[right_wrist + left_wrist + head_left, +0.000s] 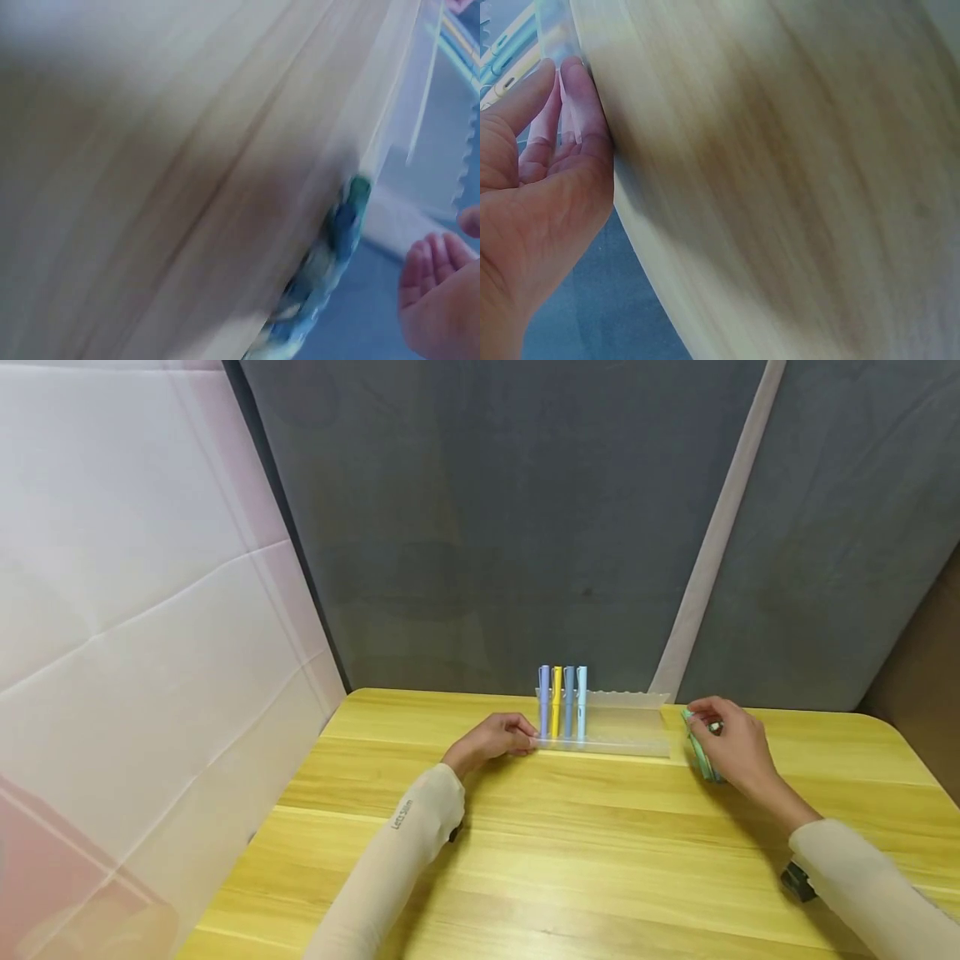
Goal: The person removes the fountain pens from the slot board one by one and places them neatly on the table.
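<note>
A clear plastic pen rack (626,727) stands near the table's back edge. Upright in its left part are a purple pen (544,702), a yellow pen (556,706), a blue pen (569,702) and a light blue pen (582,702). My left hand (491,739) pinches the rack's left end between thumb and fingers, as the left wrist view also shows. Right of the rack, my right hand (735,747) hovers over a green pen (702,756) and other pens (319,270) lying together. In the right wrist view, its bent fingers appear apart from them, with nothing visible between.
The wooden table (555,852) extends toward me. A grey fabric wall (480,527) rises behind it, with a pale strip (712,543) running down. White panelling (150,568) stands on the left, and a brown surface (918,677) borders the far right.
</note>
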The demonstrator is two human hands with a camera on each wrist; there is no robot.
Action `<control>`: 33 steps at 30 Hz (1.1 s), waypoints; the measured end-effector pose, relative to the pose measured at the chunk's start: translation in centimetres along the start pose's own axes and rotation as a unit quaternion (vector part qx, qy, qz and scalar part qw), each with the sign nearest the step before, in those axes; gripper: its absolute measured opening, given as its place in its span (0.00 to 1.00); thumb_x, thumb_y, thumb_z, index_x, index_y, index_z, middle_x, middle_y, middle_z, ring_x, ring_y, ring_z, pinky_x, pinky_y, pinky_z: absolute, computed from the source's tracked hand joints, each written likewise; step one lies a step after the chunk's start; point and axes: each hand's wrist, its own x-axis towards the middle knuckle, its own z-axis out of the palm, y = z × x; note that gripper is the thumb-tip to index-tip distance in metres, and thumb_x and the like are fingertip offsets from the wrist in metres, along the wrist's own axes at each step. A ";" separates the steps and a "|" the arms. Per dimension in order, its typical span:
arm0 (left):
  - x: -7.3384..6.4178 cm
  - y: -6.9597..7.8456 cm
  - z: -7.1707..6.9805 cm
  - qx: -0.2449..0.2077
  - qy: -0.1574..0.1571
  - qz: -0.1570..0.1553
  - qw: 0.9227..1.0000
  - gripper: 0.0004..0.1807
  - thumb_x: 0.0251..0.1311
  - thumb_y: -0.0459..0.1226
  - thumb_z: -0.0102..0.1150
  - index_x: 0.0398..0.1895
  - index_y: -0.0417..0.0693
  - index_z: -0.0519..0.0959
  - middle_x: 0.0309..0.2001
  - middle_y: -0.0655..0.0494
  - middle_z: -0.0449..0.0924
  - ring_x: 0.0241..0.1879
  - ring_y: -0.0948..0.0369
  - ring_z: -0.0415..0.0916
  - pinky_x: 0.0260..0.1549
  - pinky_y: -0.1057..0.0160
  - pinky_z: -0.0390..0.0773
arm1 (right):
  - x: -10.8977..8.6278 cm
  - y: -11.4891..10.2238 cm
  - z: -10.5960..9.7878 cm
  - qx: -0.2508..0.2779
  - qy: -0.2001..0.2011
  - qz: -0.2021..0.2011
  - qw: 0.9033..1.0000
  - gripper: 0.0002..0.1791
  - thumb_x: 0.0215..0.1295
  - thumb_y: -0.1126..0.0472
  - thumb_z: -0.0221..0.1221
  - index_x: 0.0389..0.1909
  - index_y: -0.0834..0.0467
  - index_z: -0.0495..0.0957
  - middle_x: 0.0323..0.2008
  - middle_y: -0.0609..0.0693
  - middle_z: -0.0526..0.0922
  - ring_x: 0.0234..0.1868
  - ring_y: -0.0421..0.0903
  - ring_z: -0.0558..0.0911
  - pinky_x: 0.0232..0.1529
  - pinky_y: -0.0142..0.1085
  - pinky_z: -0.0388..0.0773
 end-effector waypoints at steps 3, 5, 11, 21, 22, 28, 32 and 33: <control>0.1 -0.1 0.1 0.003 0.000 0.001 1.000 0.07 0.71 0.30 0.63 0.49 0.37 0.82 0.38 0.54 0.85 0.40 0.63 0.84 0.48 0.65 0.87 | 0.5 -1.4 1.6 0.038 -0.007 -0.013 0.999 0.11 0.76 0.61 0.62 0.51 0.61 0.85 0.42 0.57 0.89 0.39 0.28 0.79 0.40 0.17 0.73; 0.2 -0.1 0.1 0.006 -0.003 0.004 1.000 0.07 0.71 0.30 0.63 0.49 0.37 0.81 0.38 0.54 0.84 0.40 0.62 0.84 0.49 0.64 0.87 | 0.8 -2.1 2.5 0.059 -0.020 -0.008 0.998 0.11 0.76 0.60 0.62 0.52 0.60 0.86 0.44 0.57 0.90 0.40 0.24 0.78 0.42 0.16 0.73; 0.6 0.1 0.3 0.009 -0.014 0.009 1.000 0.08 0.72 0.29 0.63 0.50 0.37 0.81 0.39 0.54 0.84 0.41 0.62 0.84 0.51 0.63 0.87 | 1.4 -4.3 5.2 0.114 -0.080 0.036 0.990 0.14 0.77 0.59 0.62 0.57 0.61 0.84 0.50 0.58 0.90 0.48 0.48 0.87 0.50 0.25 0.80; 1.2 0.5 0.9 0.011 -0.024 0.013 1.000 0.08 0.72 0.30 0.62 0.50 0.37 0.81 0.41 0.52 0.85 0.42 0.62 0.84 0.52 0.62 0.87 | 2.2 -6.8 9.3 0.156 -0.082 0.129 0.976 0.16 0.75 0.60 0.64 0.57 0.63 0.85 0.52 0.62 0.90 0.54 0.56 0.88 0.53 0.42 0.86; 1.0 0.5 0.8 0.013 -0.023 0.014 1.000 0.08 0.72 0.30 0.62 0.50 0.37 0.81 0.41 0.52 0.85 0.42 0.62 0.84 0.53 0.62 0.87 | 2.4 -7.1 9.7 0.162 -0.075 0.137 0.974 0.16 0.74 0.60 0.65 0.57 0.64 0.86 0.51 0.62 0.90 0.53 0.56 0.89 0.52 0.39 0.86; -0.3 -0.2 -0.7 0.020 -0.002 0.010 1.000 0.08 0.72 0.31 0.62 0.50 0.37 0.81 0.40 0.51 0.85 0.41 0.61 0.84 0.52 0.62 0.87 | 3.0 -9.3 12.7 0.183 -0.042 0.159 0.969 0.14 0.69 0.60 0.69 0.50 0.64 0.89 0.45 0.61 0.92 0.47 0.54 0.90 0.42 0.30 0.83; -0.7 -0.4 -1.2 0.008 0.012 0.003 1.000 0.07 0.71 0.30 0.63 0.49 0.37 0.81 0.40 0.52 0.86 0.41 0.62 0.84 0.50 0.64 0.87 | 3.3 -10.0 13.7 0.176 -0.027 0.161 0.971 0.12 0.67 0.59 0.71 0.46 0.63 0.90 0.42 0.60 0.92 0.43 0.54 0.90 0.40 0.31 0.81; -0.8 -0.4 -1.2 0.007 0.015 0.002 1.000 0.07 0.71 0.30 0.63 0.49 0.37 0.81 0.40 0.51 0.86 0.41 0.62 0.84 0.50 0.64 0.87 | 3.3 -10.0 13.8 0.175 -0.025 0.163 0.971 0.12 0.67 0.59 0.71 0.45 0.63 0.90 0.42 0.60 0.92 0.43 0.54 0.90 0.41 0.32 0.82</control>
